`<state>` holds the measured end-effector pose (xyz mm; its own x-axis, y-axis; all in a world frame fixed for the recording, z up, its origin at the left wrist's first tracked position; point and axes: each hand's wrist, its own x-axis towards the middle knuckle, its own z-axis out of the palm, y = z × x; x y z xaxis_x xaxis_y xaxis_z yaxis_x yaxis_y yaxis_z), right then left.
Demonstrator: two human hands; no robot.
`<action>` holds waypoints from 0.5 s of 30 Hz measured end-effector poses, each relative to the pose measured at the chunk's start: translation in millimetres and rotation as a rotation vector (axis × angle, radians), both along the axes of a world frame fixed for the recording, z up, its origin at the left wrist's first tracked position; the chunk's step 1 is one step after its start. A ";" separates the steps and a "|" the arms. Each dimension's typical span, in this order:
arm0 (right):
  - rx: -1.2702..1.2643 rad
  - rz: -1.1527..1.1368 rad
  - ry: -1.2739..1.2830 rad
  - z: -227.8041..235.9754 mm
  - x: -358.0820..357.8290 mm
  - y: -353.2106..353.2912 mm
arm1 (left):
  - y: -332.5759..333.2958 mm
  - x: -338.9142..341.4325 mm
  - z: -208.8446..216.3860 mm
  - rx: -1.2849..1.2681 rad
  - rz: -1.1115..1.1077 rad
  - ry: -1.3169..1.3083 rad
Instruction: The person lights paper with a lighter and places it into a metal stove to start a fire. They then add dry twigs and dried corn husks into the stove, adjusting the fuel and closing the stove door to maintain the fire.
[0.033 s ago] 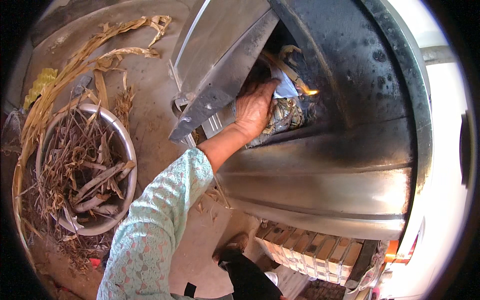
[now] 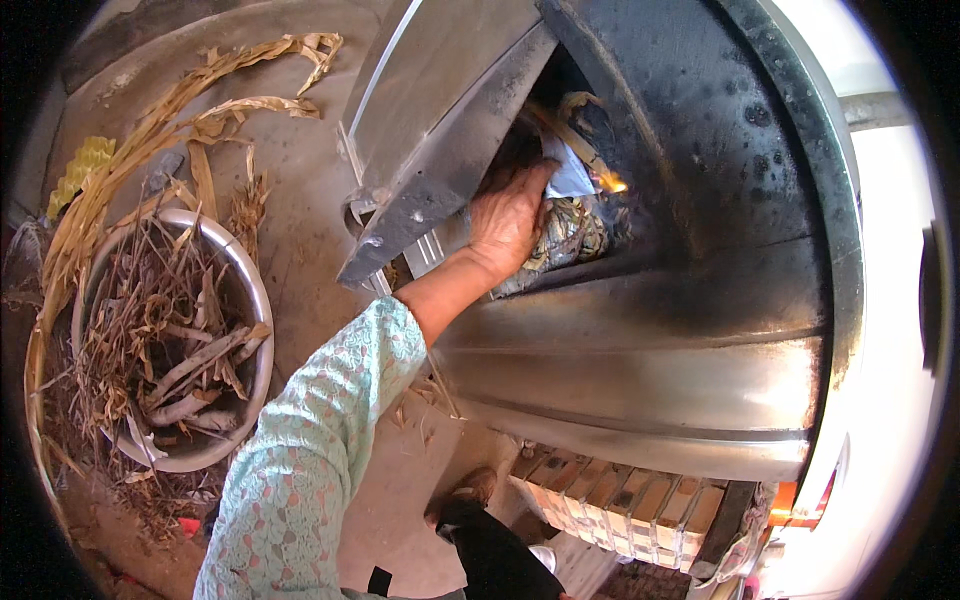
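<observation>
My left hand point(image 2: 507, 222) reaches from the lower left into the open mouth of a soot-blackened metal stove point(image 2: 620, 340). Its fingers are closed at the edge of a piece of white paper point(image 2: 572, 178), with the fingertips partly hidden. A small flame point(image 2: 610, 182) burns at the paper's right end, beside a strip of dry husk point(image 2: 582, 140). Below the paper, close to my fingers, lies a crumpled bundle point(image 2: 568, 235) of dry, patterned-looking material. The stove's metal door point(image 2: 440, 190) stands open to the left of my hand. My right hand does not show.
A round metal basin point(image 2: 262, 300) full of twigs and broken branches stands on the floor at left. Long dry stalks point(image 2: 100, 190) curve around it, near a yellow ridged object point(image 2: 80, 172). Bricks point(image 2: 620, 500) support the stove, near my leg point(image 2: 495, 555).
The flame at the paper's end has shifted slightly left and changed shape. My left hand stays nearly in the same place.
</observation>
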<state>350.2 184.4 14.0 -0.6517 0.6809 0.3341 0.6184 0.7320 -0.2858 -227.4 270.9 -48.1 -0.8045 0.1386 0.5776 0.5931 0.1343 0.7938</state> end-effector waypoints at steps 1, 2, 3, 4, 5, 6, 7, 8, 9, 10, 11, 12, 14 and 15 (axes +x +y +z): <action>-0.010 0.004 0.002 -0.4 -0.5 -0.4 | 0.0 -1.1 -0.4 0.021 -0.018 -0.037; -0.013 0.005 0.003 -2.1 -1.7 0.3 | 0.2 -2.5 -0.7 0.042 -0.035 -0.074; -0.020 0.006 0.004 -2.1 -2.1 0.7 | -0.7 -4.9 -1.4 0.040 -0.045 -0.064; -0.023 0.004 0.010 -1.5 -1.2 0.5 | -4.4 -6.1 0.5 0.036 -0.058 -0.057; -0.021 0.004 0.010 -0.8 -0.8 1.3 | -7.2 -7.0 2.6 0.033 -0.071 -0.050; -0.026 0.001 0.012 -2.0 -1.2 1.1 | -8.4 -7.2 4.7 0.030 -0.084 -0.062; -0.028 -0.001 0.013 -2.5 -0.8 0.9 | -9.2 -7.1 5.8 0.028 -0.098 -0.075; -0.027 -0.001 0.016 -2.3 -0.2 0.7 | -9.3 -7.0 6.0 0.025 -0.112 -0.089; -0.027 -0.001 0.015 -2.4 -0.1 0.6 | -8.8 -7.1 5.2 0.020 -0.106 -0.078; -0.026 0.000 0.014 -1.4 1.2 -0.1 | -8.2 -7.0 4.5 0.016 -0.100 -0.069; -0.028 -0.006 0.016 -1.7 1.5 -0.3 | -7.7 -7.0 3.9 0.013 -0.095 -0.059; -0.020 -0.002 0.011 -0.7 3.2 -1.0 | -7.1 -7.2 3.1 0.013 -0.109 -0.075; -0.048 -0.038 0.022 -2.4 6.3 -1.5 | -8.4 -7.9 3.4 0.011 -0.133 -0.106; -0.063 -0.056 0.027 -3.9 8.4 -1.8 | -8.0 -8.5 3.3 -0.003 -0.127 -0.108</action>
<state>358.5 182.5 10.0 -0.6029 0.7364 0.3069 0.6495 0.6765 -0.3472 -235.9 262.9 -44.8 -0.8377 0.2448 0.4881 0.5167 0.0661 0.8536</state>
